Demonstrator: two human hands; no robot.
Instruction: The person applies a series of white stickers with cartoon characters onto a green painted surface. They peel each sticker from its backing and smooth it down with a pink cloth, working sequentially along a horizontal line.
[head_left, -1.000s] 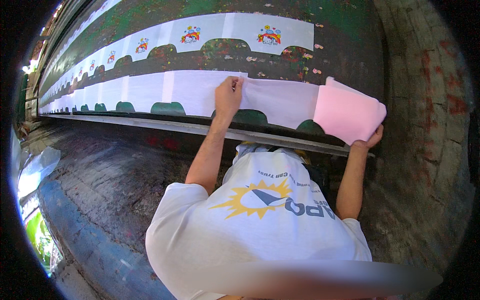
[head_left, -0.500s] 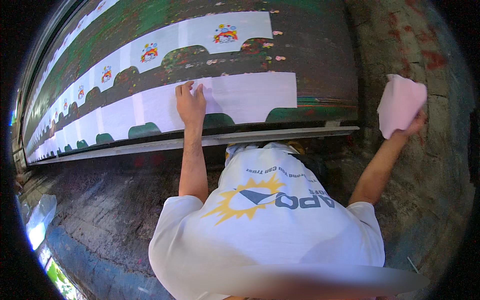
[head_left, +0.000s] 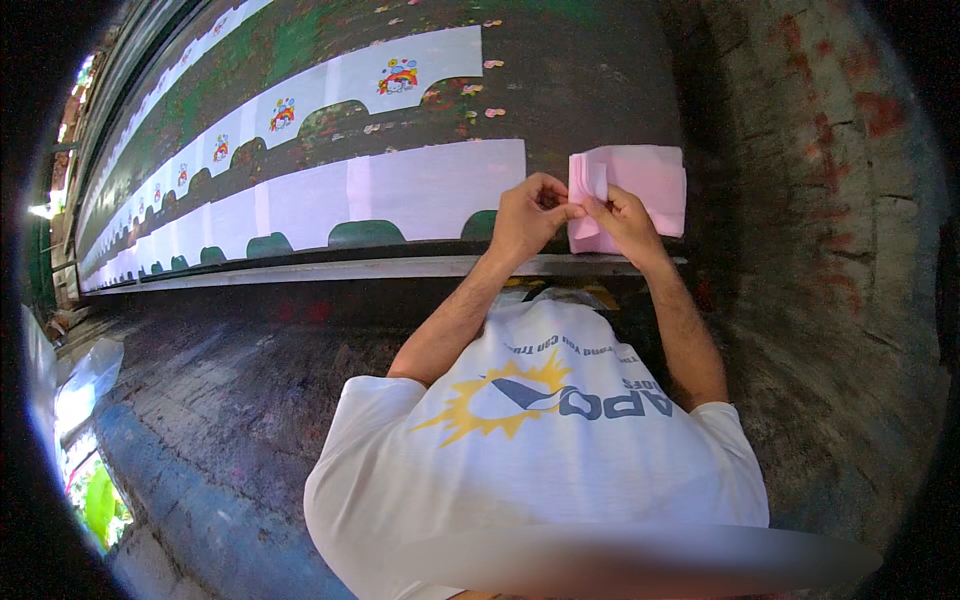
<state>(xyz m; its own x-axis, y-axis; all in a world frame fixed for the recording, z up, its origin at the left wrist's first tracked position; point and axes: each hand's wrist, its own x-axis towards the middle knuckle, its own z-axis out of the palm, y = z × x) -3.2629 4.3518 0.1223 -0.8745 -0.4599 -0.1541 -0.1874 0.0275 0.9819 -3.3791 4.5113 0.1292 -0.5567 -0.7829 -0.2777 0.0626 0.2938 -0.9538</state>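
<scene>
Dark worktable (head_left: 600, 75) — white sheets (head_left: 435, 188) in rows. Pink stack (head_left: 655, 188) over the table's near right end: right hand (head_left: 626, 224) clasps it; left hand (head_left: 528, 220), nearly closed, meets its left edge — grip unclear.

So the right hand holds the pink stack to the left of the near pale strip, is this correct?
Only the side is wrong: in the head view, the right hand holds the pink stack to the right of the near pale strip.
</scene>
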